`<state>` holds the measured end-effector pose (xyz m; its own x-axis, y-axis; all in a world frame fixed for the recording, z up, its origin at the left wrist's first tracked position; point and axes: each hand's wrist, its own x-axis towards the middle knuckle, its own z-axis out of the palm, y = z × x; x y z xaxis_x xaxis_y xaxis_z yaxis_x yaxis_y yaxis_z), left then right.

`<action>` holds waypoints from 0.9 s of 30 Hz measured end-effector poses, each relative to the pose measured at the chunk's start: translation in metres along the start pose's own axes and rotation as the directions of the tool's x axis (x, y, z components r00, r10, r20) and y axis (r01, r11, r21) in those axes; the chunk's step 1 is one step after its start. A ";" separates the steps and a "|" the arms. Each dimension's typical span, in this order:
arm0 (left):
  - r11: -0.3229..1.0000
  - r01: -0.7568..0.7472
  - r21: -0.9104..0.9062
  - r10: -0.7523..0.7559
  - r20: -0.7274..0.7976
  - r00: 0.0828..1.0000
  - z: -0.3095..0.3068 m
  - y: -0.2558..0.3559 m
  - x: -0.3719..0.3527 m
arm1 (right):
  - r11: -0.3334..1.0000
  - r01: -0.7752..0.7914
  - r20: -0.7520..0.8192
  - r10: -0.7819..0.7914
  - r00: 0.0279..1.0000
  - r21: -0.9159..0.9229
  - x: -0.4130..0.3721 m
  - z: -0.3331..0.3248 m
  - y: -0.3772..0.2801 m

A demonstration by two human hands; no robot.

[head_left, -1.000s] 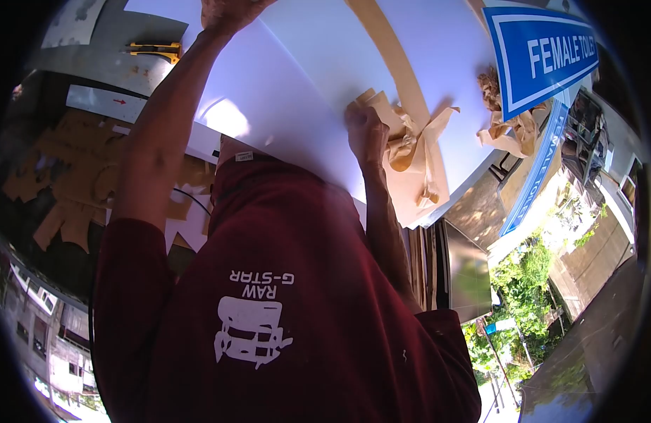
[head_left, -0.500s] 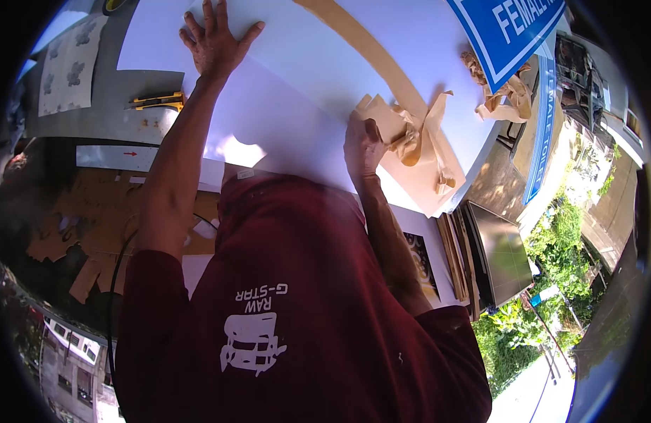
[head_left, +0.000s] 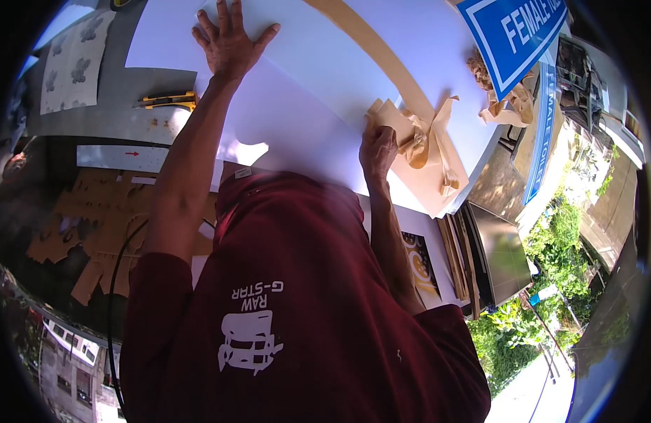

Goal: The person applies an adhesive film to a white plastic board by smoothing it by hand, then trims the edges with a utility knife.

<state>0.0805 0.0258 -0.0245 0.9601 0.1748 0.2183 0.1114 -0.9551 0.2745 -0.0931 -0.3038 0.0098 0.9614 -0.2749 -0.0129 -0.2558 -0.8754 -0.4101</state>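
Sunlit bench (head_left: 103,106) carries a white sheet (head_left: 318,63). The left hand (head_left: 234,46) presses it flat, fingers spread, near the far edge. The right hand (head_left: 378,149) is clenched on tan backing paper (head_left: 418,137) near the bench's right edge. The paper looks light, floppy and tearable, best gripped close to the peel line.

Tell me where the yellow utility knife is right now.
In the head view, the yellow utility knife lies on the grey tabletop at upper left, beside the edge of the white sheet and the person's left forearm.

Grey worktop (head_left: 114,116), blue sign (head_left: 512,32), cardboard scraps (head_left: 93,225) below, sunlit green shrubs (head_left: 551,240) outside
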 end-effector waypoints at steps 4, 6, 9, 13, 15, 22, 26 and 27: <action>0.998 -0.067 0.010 0.068 -0.091 0.994 0.009 -0.005 0.000 | 0.997 0.063 0.161 -0.068 0.985 0.035 0.009 -0.015 0.006; 0.992 -0.084 -0.098 0.066 -0.172 0.983 0.008 -0.006 0.001 | 1.000 0.013 0.285 -0.013 0.958 0.002 0.021 -0.028 -0.014; 0.975 -0.205 -0.086 0.192 -0.145 0.971 -0.003 0.018 -0.017 | 0.989 0.150 0.216 -0.147 0.965 0.000 0.030 -0.013 0.001; 0.967 -0.204 -0.150 0.232 0.204 0.951 -0.021 0.086 -0.067 | 0.994 0.109 0.317 -0.108 0.942 0.014 0.041 -0.013 0.003; 0.984 -0.158 -0.079 0.175 0.309 0.935 -0.028 0.098 -0.066 | 0.996 0.082 0.386 -0.084 0.919 0.023 0.043 -0.019 0.009; 0.996 -0.082 -0.037 0.090 0.401 0.912 -0.028 0.109 -0.064 | 0.973 -0.208 0.338 0.164 0.927 0.096 0.021 -0.093 0.087; 0.999 -0.039 0.024 0.024 0.438 0.899 -0.020 0.107 -0.067 | 0.901 -0.372 0.377 0.271 0.886 0.225 0.014 -0.131 0.171; 1.000 -0.011 0.029 -0.005 0.486 0.874 -0.028 0.110 -0.063 | 0.866 -0.420 0.412 0.291 0.864 0.270 0.014 -0.141 0.179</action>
<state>0.0254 -0.0831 0.0177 0.9632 0.0407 -0.2657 0.1083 -0.9635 0.2450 -0.1394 -0.5201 0.0652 0.7977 -0.3280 -0.5061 -0.5983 -0.5357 -0.5959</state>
